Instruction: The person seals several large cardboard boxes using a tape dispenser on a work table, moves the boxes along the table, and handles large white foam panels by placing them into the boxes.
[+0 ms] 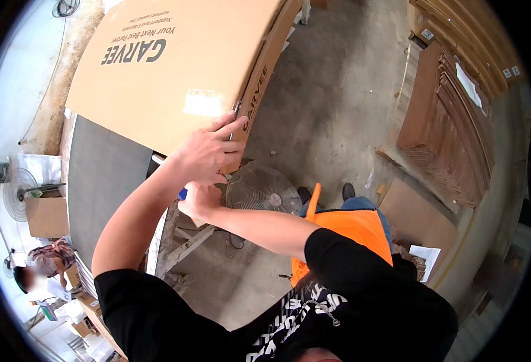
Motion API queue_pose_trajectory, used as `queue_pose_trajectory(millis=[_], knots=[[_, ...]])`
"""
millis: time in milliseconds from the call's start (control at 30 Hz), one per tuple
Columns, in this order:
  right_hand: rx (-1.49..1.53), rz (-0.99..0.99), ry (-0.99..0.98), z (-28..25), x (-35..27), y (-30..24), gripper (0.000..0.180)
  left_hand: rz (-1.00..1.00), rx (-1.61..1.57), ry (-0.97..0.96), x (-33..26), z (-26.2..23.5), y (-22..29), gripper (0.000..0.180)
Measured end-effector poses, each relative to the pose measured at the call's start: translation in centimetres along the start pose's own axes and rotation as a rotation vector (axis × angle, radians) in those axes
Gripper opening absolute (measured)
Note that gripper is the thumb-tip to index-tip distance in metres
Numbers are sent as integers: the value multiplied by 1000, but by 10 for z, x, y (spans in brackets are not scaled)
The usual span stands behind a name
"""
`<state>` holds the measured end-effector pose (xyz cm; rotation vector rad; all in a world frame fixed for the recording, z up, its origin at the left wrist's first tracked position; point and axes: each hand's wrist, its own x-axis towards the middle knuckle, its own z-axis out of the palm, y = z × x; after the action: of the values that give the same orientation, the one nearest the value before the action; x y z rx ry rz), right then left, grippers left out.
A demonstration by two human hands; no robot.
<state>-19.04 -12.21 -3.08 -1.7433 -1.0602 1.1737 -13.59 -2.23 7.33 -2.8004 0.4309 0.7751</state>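
Observation:
A large brown cardboard box [175,78] with dark print and a glossy pale patch lies on the work table, its long side facing right. My left hand [208,151] rests on the box's near right corner, fingers stretched across the edge. Beside those fingertips shows a slim, dark, metal-looking piece [236,108], mostly covered by the fingers. Just below, close to the left wrist, my right hand [200,202] is closed. A bit of blue [183,194] shows at its left side; the rest of that object is hidden by the hand.
A dark grey table surface [105,175] extends left of my arm. Beneath the box corner stands a floor fan [265,193]. Flattened brown cardboard [446,120] is stacked at the right. Another fan [21,194] and another person [51,262] are at the far left.

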Motion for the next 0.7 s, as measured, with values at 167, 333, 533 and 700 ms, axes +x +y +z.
queue_pose_trajectory(millis=[167,333,533,700], knots=[[321,-69,28,-27,-53,111,72,-3,-36,359,-6,52,-2,72],[888,50,156,-136,-59,162,73,-36,-241,547,-12,69,4,109],[632,-146,102,-89,-44,125,67,-78,-224,583,-12,81,1,102],[459,-163,316,-11,-48,87,49,-105,-172,581,-19,87,10,77]])
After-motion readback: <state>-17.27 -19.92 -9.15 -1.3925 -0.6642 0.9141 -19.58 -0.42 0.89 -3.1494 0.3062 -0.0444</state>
